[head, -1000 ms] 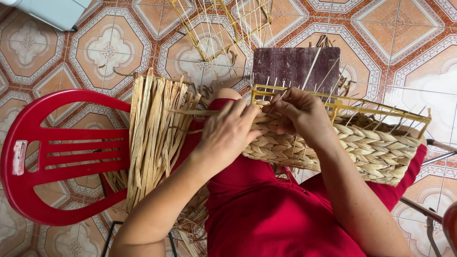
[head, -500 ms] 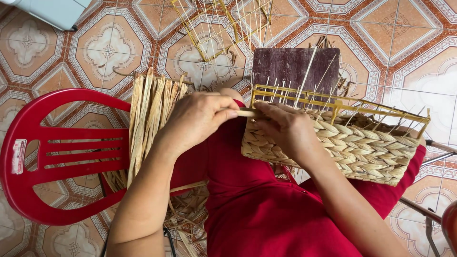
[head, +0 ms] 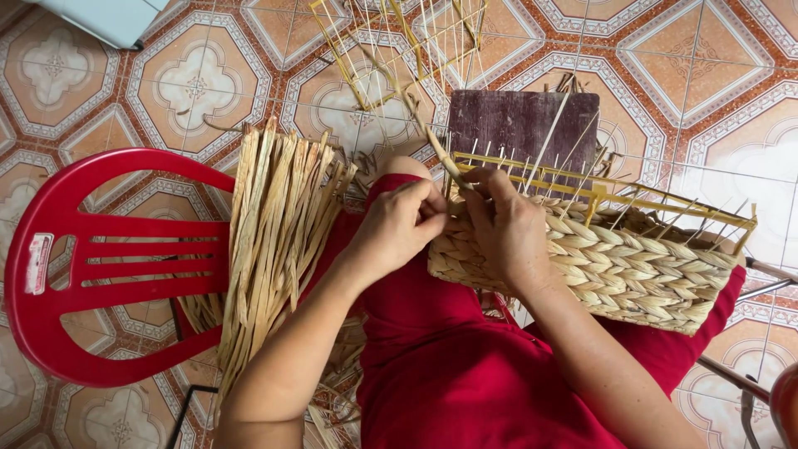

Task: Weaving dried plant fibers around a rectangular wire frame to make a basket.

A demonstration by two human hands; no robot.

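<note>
**weave_newb:** ok what's going on w/ the hands here? can't quite read it.

**strawhat77:** Head cam, looking straight down at the lap. The half-woven basket (head: 619,270) lies on its side across the red-clothed lap (head: 465,366), right of centre, roughly 3 o'clock from the middle of the pic. Yellow wire frame (head: 598,189) sticks out along its top edge, thin uprights poking up toward 12.

**weave_newb:** and the hands?

**strawhat77:** Both at the basket's left end. Left hand (head: 397,226) is pinched shut, thumb + fingers closed on the dried straw strand (head: 440,154), which runs up from the hands toward 11. Right hand (head: 507,229) sits just beside it at 3 o'clock, fingers curled over the woven rim, fingertips on the same strand near the frame. So both grasping, neither loose. The hands touch each other, or nearly; can't tell exactly.

**weave_newb:** what else is around?

**strawhat77:** Bundle of flat straw strips (head: 270,249) draped over the edge of a red plastic chair (head: 75,266) at 9 o'clock. Dark purple board (head: 519,125) on the floor at 12, right behind the basket. Another bare yellow wire frame (head: 391,46) farther up at 12. Patterned orange tile floor (head: 698,75) all round. Metal legs of sthg at 4 o'clock, too cut off to tell what.
</note>
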